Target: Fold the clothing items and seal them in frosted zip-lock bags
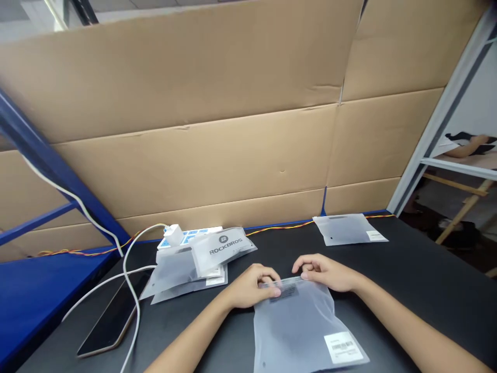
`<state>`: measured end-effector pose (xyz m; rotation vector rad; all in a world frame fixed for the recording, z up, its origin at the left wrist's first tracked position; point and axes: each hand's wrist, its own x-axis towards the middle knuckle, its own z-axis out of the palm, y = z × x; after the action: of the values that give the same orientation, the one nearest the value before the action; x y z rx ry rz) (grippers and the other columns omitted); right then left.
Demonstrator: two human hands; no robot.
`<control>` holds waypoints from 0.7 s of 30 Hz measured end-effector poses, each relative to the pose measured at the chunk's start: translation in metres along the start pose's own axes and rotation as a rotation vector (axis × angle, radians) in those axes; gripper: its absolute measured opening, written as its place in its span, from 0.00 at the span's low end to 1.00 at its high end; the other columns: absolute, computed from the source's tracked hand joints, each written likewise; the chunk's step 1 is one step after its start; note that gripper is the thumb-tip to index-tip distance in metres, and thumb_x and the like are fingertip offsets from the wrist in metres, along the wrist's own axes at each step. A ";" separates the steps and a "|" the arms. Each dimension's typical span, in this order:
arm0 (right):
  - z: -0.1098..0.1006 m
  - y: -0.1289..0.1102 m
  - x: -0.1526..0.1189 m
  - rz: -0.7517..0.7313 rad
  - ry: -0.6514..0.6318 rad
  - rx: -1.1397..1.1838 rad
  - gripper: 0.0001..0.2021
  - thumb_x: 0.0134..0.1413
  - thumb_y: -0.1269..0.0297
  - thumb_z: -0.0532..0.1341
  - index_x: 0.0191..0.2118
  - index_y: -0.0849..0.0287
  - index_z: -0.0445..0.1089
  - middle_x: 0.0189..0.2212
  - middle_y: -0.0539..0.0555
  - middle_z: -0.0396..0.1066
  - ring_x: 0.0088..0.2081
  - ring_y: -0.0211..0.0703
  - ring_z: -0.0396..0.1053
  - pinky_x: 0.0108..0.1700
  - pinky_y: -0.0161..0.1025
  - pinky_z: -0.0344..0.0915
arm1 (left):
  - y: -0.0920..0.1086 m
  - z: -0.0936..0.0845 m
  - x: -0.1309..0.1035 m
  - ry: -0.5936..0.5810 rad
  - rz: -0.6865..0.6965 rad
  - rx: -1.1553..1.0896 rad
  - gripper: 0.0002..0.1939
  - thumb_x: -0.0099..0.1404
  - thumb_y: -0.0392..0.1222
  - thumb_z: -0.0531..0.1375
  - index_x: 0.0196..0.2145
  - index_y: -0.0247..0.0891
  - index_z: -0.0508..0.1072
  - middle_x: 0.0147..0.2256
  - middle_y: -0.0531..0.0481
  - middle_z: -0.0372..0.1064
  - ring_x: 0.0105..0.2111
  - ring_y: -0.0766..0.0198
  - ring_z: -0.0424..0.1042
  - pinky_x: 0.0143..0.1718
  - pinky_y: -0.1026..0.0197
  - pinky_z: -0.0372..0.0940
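Note:
A frosted plastic zip bag [298, 326] lies before me on the black tabletop, its zip edge turned away from me. A white barcode label [344, 347] is stuck near its lower right corner, and a dark printed block shows near the top. My left hand [254, 285] grips the top left of the bag between thumb and fingers; the fingertips are slightly blurred. At the top right end of the zip edge, my right hand [324, 272] has curled fingers, with the thumb and fingers closed on the edge.
Several similar bags, the top one [221, 251] marked ROCKBROS, overlap a power strip [190, 235] at left. Another bag [347, 229] lies back right. A phone [114, 316] and white cable [130, 295] are at left. Cardboard [217, 166] walls the back. Another person's arm [468, 147] shows far right.

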<state>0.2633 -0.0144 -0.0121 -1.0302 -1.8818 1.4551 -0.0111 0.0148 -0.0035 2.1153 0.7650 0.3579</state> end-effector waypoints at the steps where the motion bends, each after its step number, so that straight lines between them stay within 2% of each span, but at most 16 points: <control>1: -0.001 0.000 0.000 -0.018 0.037 -0.034 0.13 0.61 0.54 0.60 0.44 0.57 0.71 0.24 0.45 0.61 0.26 0.35 0.58 0.29 0.33 0.56 | -0.001 -0.001 0.000 -0.019 -0.020 -0.031 0.15 0.63 0.52 0.63 0.41 0.37 0.76 0.28 0.51 0.77 0.29 0.64 0.70 0.36 0.64 0.61; 3: -0.004 0.000 -0.002 -0.055 0.152 -0.120 0.12 0.60 0.55 0.61 0.43 0.57 0.72 0.32 0.50 0.67 0.33 0.39 0.64 0.36 0.35 0.61 | -0.003 -0.004 0.000 -0.053 -0.065 -0.093 0.18 0.64 0.53 0.62 0.42 0.36 0.75 0.28 0.50 0.77 0.26 0.65 0.69 0.28 0.66 0.59; 5: -0.009 0.001 -0.005 -0.032 0.211 -0.187 0.12 0.56 0.55 0.64 0.42 0.56 0.72 0.37 0.52 0.68 0.38 0.42 0.65 0.40 0.37 0.62 | -0.001 -0.007 0.000 -0.061 -0.053 -0.098 0.18 0.66 0.55 0.60 0.39 0.35 0.77 0.29 0.49 0.77 0.26 0.65 0.69 0.27 0.66 0.58; 8: -0.012 0.002 -0.007 0.053 0.120 -0.137 0.14 0.54 0.56 0.65 0.44 0.56 0.71 0.31 0.49 0.66 0.34 0.41 0.65 0.37 0.37 0.62 | 0.007 -0.010 -0.001 -0.001 0.023 -0.065 0.20 0.68 0.56 0.57 0.39 0.37 0.78 0.35 0.48 0.77 0.33 0.62 0.71 0.35 0.64 0.62; 11: 0.002 0.004 0.000 -0.004 0.125 0.028 0.15 0.55 0.58 0.65 0.47 0.55 0.68 0.28 0.46 0.64 0.31 0.38 0.64 0.37 0.37 0.62 | 0.011 -0.008 -0.003 -0.050 0.043 -0.069 0.21 0.70 0.58 0.54 0.45 0.40 0.76 0.39 0.49 0.75 0.39 0.58 0.70 0.42 0.61 0.62; 15: 0.032 0.005 0.014 -0.060 0.203 0.168 0.18 0.54 0.59 0.66 0.49 0.55 0.65 0.27 0.44 0.63 0.28 0.36 0.62 0.34 0.35 0.60 | 0.008 -0.002 -0.003 -0.172 0.024 -0.024 0.28 0.70 0.62 0.48 0.34 0.39 0.77 0.31 0.51 0.72 0.39 0.57 0.67 0.46 0.58 0.61; 16: 0.037 0.005 0.016 -0.064 0.212 0.173 0.18 0.54 0.60 0.66 0.49 0.55 0.65 0.27 0.44 0.63 0.28 0.36 0.62 0.35 0.35 0.60 | 0.007 -0.001 -0.002 -0.146 0.008 -0.075 0.29 0.71 0.62 0.47 0.33 0.39 0.77 0.31 0.50 0.72 0.37 0.58 0.68 0.45 0.58 0.61; 18: 0.043 0.003 0.019 -0.079 0.232 0.165 0.16 0.55 0.60 0.66 0.48 0.56 0.66 0.26 0.43 0.63 0.29 0.36 0.62 0.36 0.35 0.60 | 0.006 0.001 0.002 -0.006 -0.028 -0.222 0.29 0.73 0.60 0.44 0.36 0.37 0.76 0.33 0.49 0.72 0.32 0.61 0.68 0.40 0.60 0.63; 21: 0.048 -0.001 0.018 -0.095 0.226 0.153 0.16 0.57 0.61 0.64 0.50 0.55 0.64 0.27 0.44 0.65 0.30 0.37 0.63 0.38 0.36 0.60 | 0.008 0.008 0.009 0.177 -0.067 -0.323 0.21 0.71 0.55 0.52 0.39 0.35 0.75 0.33 0.50 0.71 0.29 0.65 0.66 0.34 0.63 0.61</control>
<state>0.2149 -0.0264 -0.0247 -0.9752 -1.6123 1.3450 0.0032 0.0116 -0.0022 1.7672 0.8180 0.5972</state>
